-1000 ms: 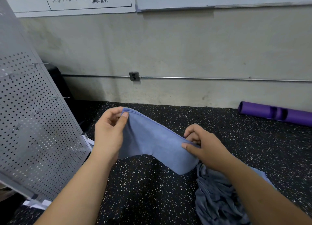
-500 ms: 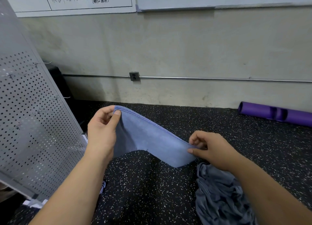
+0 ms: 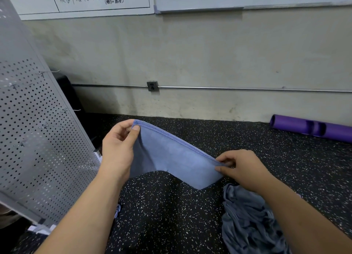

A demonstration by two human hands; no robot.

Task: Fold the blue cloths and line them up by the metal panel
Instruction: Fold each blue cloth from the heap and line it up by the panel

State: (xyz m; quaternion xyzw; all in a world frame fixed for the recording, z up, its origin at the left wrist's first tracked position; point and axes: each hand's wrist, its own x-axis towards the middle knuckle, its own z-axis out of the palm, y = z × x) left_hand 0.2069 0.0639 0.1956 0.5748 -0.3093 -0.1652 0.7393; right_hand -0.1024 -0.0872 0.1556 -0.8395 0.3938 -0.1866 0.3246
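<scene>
From the head view, the perforated metal panel [image 3: 34, 129] leans at the left of the scene, and everything else lies to the right of it. Just to its right the left hand [image 3: 118, 149] pinches one corner of a blue cloth [image 3: 171, 158], thumb on the near face and fingers behind. Further right, the right hand [image 3: 242, 169] pinches the other end of the same stitched edge, so the cloth hangs stretched between the two hands above the black speckled floor [image 3: 167, 221]. Its lower edge sags into an uneven line; whether it is already doubled over I cannot tell. Below the right forearm, well away from the panel, a crumpled pile of cloths [image 3: 247, 221] waits unfolded. At the foot of the panel a small strip of blue fabric [image 3: 118, 210] peeps out beside the left forearm; it may be a finished cloth, but most of it is hidden. My judgement is that the task is at an early or middle stage: this cloth is being squared up for a fold, no row of folded cloths shows by the panel, and the pile is left to do.
</scene>
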